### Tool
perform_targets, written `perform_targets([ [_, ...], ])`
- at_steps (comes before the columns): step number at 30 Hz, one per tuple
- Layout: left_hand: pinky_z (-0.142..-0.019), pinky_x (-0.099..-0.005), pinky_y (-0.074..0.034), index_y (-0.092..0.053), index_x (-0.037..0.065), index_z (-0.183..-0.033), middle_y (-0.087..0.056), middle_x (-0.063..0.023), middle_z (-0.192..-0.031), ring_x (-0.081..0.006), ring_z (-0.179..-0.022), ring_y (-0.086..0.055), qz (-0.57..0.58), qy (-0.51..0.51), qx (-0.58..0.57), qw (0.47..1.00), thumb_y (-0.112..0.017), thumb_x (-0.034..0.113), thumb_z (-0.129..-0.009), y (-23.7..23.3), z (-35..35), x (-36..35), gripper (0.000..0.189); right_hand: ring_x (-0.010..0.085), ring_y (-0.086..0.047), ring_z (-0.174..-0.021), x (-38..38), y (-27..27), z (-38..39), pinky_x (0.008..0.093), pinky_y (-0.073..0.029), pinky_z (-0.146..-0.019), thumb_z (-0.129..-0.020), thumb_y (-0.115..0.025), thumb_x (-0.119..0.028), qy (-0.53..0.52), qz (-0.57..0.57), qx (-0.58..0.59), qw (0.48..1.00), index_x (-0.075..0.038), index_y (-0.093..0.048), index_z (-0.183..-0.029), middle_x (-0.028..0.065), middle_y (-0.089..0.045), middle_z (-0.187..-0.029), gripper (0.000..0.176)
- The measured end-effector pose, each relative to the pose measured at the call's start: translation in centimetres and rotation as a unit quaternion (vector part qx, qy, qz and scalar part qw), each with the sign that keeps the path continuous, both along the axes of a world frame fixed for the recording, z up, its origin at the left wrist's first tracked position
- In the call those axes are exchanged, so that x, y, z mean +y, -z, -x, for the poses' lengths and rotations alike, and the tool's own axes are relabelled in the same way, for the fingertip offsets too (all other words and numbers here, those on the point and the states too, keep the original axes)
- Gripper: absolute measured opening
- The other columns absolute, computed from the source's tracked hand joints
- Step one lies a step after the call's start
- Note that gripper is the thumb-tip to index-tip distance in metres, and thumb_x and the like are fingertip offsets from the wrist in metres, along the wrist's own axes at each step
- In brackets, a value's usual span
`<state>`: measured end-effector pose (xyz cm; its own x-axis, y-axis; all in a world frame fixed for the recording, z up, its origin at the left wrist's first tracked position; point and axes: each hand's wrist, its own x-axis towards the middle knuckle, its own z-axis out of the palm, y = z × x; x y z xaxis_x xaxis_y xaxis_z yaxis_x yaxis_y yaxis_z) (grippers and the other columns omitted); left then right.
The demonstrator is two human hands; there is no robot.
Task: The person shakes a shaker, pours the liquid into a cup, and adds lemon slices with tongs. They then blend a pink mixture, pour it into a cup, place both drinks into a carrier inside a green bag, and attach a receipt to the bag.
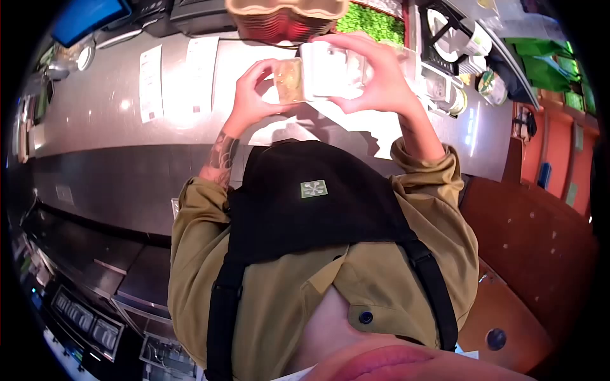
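Over the lit metal counter, my left hand [252, 94] is closed around the side of a small container with yellowish-brown contents [290, 81]. Right against it stands a white rounded box or lid [324, 71], which my right hand [384, 77] grips from the far side, thumb below and fingers along the top. The two pieces meet edge to edge between my hands; whether they are joined I cannot tell. White paper lies beneath them on the counter [114, 117].
Two printed paper slips, one at far left [151, 82] and another beside it [202, 75], lie on the counter. Behind my hands is a stack of brown moulded carton trays [286, 22] next to green foliage [372, 24]. A rack with white cups [475, 41] stands at right.
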<state>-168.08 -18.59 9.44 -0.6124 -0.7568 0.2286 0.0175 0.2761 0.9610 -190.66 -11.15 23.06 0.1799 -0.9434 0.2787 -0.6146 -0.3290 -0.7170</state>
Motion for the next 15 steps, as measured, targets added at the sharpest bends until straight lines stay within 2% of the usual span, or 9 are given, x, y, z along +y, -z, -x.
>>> perform_targets([
  [1, -0.098, -0.0341, -0.049, -0.057, 0.001, -0.116, -0.059, -0.009, -0.117, -0.0193, -0.109, -0.059, -0.002, 0.001, 0.014, 1.0, -0.09, 0.013, -0.052, -0.1, -0.1, 0.0, 0.073, 0.0247, -0.062, -0.1, -1.0, 0.2, -1.4, 0.0352, -0.049, -0.09, -0.049, -0.081, -0.025, -0.014, -0.01, 0.042, 0.999, -0.008, -0.063, -0.118, 0.014, -0.066, -0.103, 0.073],
  [4, -0.098, -0.034, -0.049, -0.058, 0.001, -0.117, -0.06, -0.0094, -0.116, -0.0189, -0.107, -0.06, 0.002, -0.002, 0.019, 1.0, -0.09, 0.013, -0.051, 0.1, -0.3, -0.1, 0.075, 0.0268, -0.062, -0.097, -2.5, 1.2, -2.2, 0.0362, -0.05, -0.088, -0.048, -0.08, -0.027, -0.029, -0.049, 0.066, 0.996, -0.007, -0.063, -0.118, 0.0137, -0.066, -0.1, 0.074],
  [7, -0.096, -0.0335, -0.049, -0.057, 0.0, -0.117, -0.06, -0.0103, -0.114, -0.018, -0.106, -0.06, -0.034, -0.003, 0.047, 0.998, -0.09, 0.013, -0.05, 0.8, -0.3, -0.1, 0.076, 0.0222, -0.062, -0.092, -2.7, 2.8, -2.5, 0.034, -0.048, -0.086, -0.052, -0.083, -0.021, -0.042, -0.042, 0.083, 0.995, -0.006, -0.062, -0.12, 0.0106, -0.065, -0.098, 0.072],
  [9, -0.095, -0.033, -0.05, -0.057, -0.002, -0.117, -0.061, -0.0112, -0.113, -0.0174, -0.106, -0.06, -0.073, 0.006, 0.071, 0.995, -0.09, 0.015, -0.05, 1.0, -0.5, -0.1, 0.077, 0.0231, -0.063, -0.094, -2.3, 3.1, -2.8, 0.0349, -0.049, -0.088, -0.051, -0.085, -0.024, -0.047, -0.069, 0.1, 0.991, -0.006, -0.06, -0.122, 0.0115, -0.066, -0.101, 0.077],
  [15, -0.091, -0.035, -0.05, -0.056, -0.003, -0.117, -0.062, -0.0138, -0.113, -0.0257, -0.103, -0.062, 0.029, -0.005, 0.037, 0.999, -0.089, 0.021, -0.049, 2.0, -0.4, -0.4, 0.079, 0.024, -0.063, -0.099, -2.2, 3.2, -3.1, 0.0351, -0.048, -0.091, -0.051, -0.087, -0.026, -0.011, -0.127, 0.157, 0.979, -0.007, -0.057, -0.126, 0.0135, -0.065, -0.106, 0.083],
])
